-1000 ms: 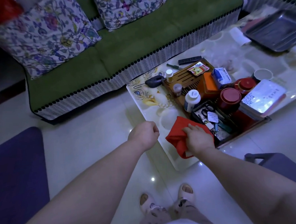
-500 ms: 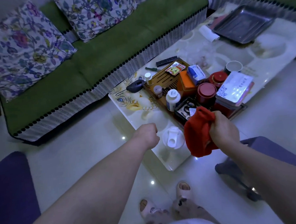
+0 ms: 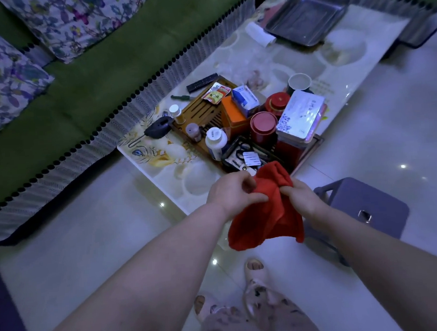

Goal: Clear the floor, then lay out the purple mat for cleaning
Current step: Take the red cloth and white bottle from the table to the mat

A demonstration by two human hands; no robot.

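Note:
A red cloth [image 3: 266, 218] hangs in the air just in front of the low table's near corner. My left hand [image 3: 233, 194] pinches its upper left part and my right hand [image 3: 302, 199] grips its upper right part. The cloth droops below both hands above the white tiled floor [image 3: 88, 237]. Only a dark sliver of the purple mat [image 3: 4, 314] shows on the floor at the far left edge; most of it is out of view.
The glossy low table [image 3: 278, 67] carries a wooden tray of jars, boxes and bottles [image 3: 235, 123] and a metal tray [image 3: 305, 16]. A green sofa [image 3: 92, 78] with floral cushions runs behind. A grey stool [image 3: 366, 207] stands right of my hands. My slippered feet [image 3: 253, 288] are below.
My right hand lifted the red cloth off the table and drew it toward me. My left hand, formerly a loose fist apart from it, has come over and taken hold of the cloth.

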